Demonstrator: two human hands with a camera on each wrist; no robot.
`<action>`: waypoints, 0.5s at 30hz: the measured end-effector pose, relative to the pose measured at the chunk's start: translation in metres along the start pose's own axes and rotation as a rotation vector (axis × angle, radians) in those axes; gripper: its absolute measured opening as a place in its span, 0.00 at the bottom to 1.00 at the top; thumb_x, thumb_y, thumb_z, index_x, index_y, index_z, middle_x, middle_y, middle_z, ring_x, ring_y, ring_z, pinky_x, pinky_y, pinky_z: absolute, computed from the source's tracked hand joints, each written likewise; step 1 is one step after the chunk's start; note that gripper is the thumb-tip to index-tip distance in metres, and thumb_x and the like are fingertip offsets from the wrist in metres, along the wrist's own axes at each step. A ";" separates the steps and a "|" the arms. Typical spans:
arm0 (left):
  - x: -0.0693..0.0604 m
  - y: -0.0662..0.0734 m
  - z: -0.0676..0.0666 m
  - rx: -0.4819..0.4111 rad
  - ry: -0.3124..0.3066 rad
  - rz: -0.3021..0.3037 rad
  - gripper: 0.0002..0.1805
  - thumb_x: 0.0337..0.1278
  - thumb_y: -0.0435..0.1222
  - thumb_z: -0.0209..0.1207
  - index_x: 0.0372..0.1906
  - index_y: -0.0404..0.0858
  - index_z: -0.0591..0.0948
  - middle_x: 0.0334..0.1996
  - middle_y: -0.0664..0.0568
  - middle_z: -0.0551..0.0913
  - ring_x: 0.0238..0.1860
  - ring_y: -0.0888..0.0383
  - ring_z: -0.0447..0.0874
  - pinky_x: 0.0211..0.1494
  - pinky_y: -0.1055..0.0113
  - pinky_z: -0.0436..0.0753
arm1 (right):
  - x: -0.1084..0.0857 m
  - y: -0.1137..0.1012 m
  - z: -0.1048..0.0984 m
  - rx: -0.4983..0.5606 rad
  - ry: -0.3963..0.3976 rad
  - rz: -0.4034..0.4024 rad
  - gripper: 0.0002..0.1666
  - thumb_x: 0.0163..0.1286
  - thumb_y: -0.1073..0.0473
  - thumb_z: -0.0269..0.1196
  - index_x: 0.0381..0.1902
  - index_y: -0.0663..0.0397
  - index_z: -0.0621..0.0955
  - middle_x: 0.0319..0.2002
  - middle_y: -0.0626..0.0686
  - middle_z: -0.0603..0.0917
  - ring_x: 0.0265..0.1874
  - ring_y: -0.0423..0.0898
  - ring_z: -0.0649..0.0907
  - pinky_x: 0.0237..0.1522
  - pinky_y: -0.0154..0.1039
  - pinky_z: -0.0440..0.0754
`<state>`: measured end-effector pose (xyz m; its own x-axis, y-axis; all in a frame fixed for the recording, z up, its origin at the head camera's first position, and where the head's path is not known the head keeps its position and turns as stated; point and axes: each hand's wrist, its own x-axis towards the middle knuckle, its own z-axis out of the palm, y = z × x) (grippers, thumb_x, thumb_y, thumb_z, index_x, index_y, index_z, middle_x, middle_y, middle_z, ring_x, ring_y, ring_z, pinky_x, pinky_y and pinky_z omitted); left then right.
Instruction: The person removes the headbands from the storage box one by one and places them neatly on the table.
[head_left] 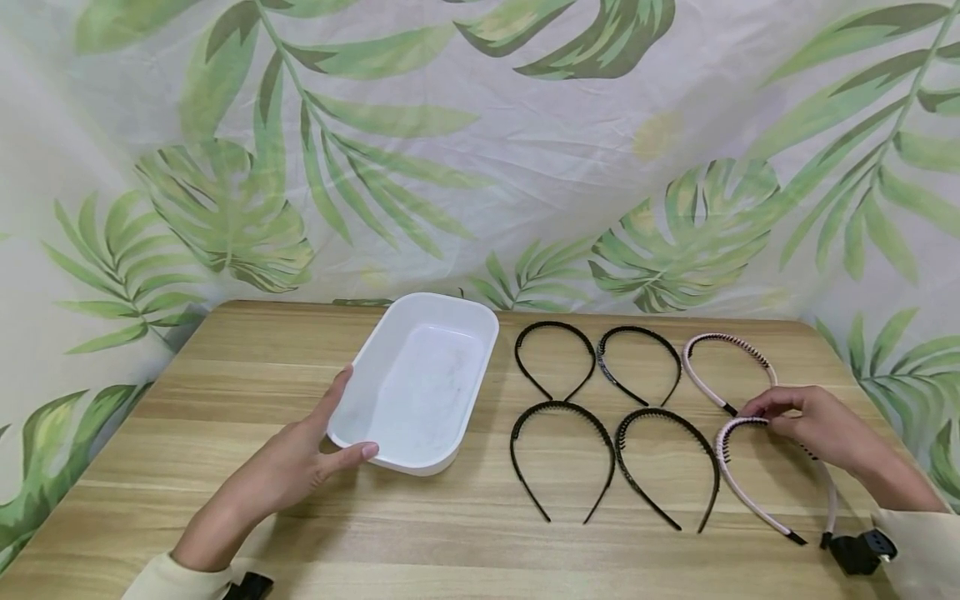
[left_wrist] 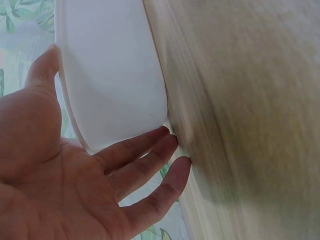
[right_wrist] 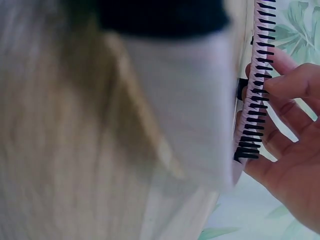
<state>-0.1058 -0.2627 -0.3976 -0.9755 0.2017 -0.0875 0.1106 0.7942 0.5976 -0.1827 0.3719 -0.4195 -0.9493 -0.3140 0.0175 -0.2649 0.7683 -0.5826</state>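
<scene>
A white rectangular plastic container (head_left: 427, 379) stands on the left half of the table. My left hand (head_left: 288, 458) holds its near left corner, thumb over the rim; in the left wrist view the fingers (left_wrist: 145, 165) lie along its outer wall, close to the tabletop. On the right, my right hand (head_left: 821, 425) pinches the top of the front pink headband (head_left: 753, 504), whose ends point toward me. The right wrist view shows the black teeth of this pink headband (right_wrist: 256, 107) between thumb and fingers. Just behind the hand lies another pink headband (head_left: 701, 379).
Left of the pink ones are black headbands in two rows: a left one (head_left: 517, 350) and a right one (head_left: 678, 358) at the back, a left one (head_left: 611, 450) and a right one (head_left: 712, 467) in front. A leaf-print cloth (head_left: 525, 167) hangs behind the wooden table (head_left: 420, 533).
</scene>
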 end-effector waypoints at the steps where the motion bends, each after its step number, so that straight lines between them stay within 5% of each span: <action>1: 0.000 0.001 0.000 -0.003 0.001 -0.003 0.61 0.68 0.59 0.64 0.87 0.47 0.35 0.71 0.21 0.69 0.64 0.30 0.80 0.63 0.32 0.77 | 0.000 0.000 0.000 0.001 -0.002 -0.001 0.13 0.65 0.78 0.64 0.42 0.61 0.89 0.36 0.35 0.86 0.36 0.26 0.77 0.32 0.28 0.78; 15: 0.001 -0.001 0.000 -0.002 -0.005 -0.003 0.61 0.68 0.57 0.65 0.86 0.46 0.35 0.72 0.21 0.68 0.64 0.29 0.79 0.63 0.32 0.77 | 0.000 -0.002 0.002 -0.014 -0.005 -0.010 0.13 0.65 0.78 0.64 0.41 0.61 0.89 0.36 0.36 0.87 0.35 0.26 0.77 0.32 0.28 0.77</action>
<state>-0.1065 -0.2636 -0.3979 -0.9749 0.2023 -0.0931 0.1074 0.7933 0.5993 -0.1825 0.3696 -0.4199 -0.9458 -0.3244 0.0187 -0.2764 0.7730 -0.5710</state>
